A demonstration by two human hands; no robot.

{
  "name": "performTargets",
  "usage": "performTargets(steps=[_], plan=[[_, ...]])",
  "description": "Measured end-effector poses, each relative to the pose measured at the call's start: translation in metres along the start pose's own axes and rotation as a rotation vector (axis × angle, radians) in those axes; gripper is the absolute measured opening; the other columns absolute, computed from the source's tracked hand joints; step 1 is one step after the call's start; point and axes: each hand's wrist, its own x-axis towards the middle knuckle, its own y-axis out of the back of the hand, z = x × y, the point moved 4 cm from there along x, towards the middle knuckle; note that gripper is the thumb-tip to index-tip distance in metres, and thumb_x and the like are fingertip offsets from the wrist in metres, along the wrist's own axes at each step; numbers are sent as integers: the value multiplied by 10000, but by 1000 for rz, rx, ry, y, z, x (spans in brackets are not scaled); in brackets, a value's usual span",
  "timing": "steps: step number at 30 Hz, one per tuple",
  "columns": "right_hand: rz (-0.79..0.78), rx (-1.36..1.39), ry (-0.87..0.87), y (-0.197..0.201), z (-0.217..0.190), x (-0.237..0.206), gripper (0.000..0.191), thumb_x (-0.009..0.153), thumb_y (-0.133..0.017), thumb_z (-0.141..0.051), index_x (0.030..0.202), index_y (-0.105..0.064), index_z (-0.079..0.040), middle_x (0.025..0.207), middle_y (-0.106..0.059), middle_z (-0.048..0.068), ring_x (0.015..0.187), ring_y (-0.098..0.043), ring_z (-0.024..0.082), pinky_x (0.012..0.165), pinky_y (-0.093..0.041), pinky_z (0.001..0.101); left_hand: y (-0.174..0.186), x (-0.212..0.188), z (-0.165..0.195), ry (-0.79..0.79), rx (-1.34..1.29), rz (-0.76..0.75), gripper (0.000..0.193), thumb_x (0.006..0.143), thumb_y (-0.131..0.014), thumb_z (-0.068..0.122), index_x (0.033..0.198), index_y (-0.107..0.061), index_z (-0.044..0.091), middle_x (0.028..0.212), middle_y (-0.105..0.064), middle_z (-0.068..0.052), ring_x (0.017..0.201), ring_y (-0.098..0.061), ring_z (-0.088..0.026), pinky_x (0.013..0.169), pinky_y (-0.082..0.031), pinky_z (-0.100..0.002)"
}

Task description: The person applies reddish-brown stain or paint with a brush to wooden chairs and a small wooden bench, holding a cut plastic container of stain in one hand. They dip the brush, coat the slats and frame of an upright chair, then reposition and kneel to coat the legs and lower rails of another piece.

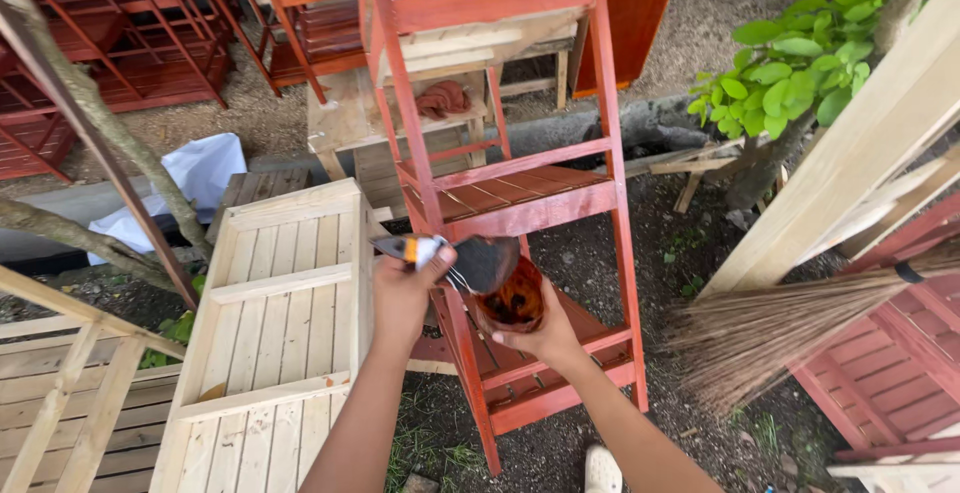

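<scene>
Holding a brush [470, 258], left hand [405, 288] has fingers wrapped round its handle; right hand [545, 333] fingers cup a stain pot [512, 303] before the red rack [520, 193].

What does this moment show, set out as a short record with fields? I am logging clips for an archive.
setting: outdoors, gravel and soil ground
left hand: grips a paintbrush, bristles over the container's mouth
right hand: holds a small container of red-brown stain
straight ahead: red-stained shelf rack, upright
to the left: unpainted shelf rack, bare pale wood
to the right: broom, bristles fanned out
background: more red racks, a leafy plant
</scene>
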Motion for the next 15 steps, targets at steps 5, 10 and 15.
performTargets(steps=[5, 10, 15], plan=[[76, -134, 71, 82, -5, 56, 1047, 633, -922, -57, 1502, -338, -73, 1435, -540, 114, 1368, -531, 245, 1136, -464, 406, -54, 60, -63, 251, -436, 103, 185, 923, -737, 125, 1073, -674, 38, 956, -728, -61, 809, -727, -199, 670, -619, -422], [104, -188, 178, 174, -21, 108, 1062, 642, -940, -93, 1507, -329, -18, 1431, -523, 126, 1366, -525, 253, 1141, -449, 403, -129, 112, -119, 399, -634, 122, 202, 903, -733, 112, 1076, -629, 105, 994, -722, -54, 888, -717, -201, 738, -608, -391], [140, -359, 194, 266, -48, 155, 1078, 617, -958, -137, 1494, -341, -24, 1396, -503, 138, 1342, -539, 269, 1120, -473, 399, -212, 150, -169, 466, -718, 200, 195, 902, -740, 131, 1076, -654, 108, 984, -717, -37, 869, -697, -181, 692, -562, -350]])
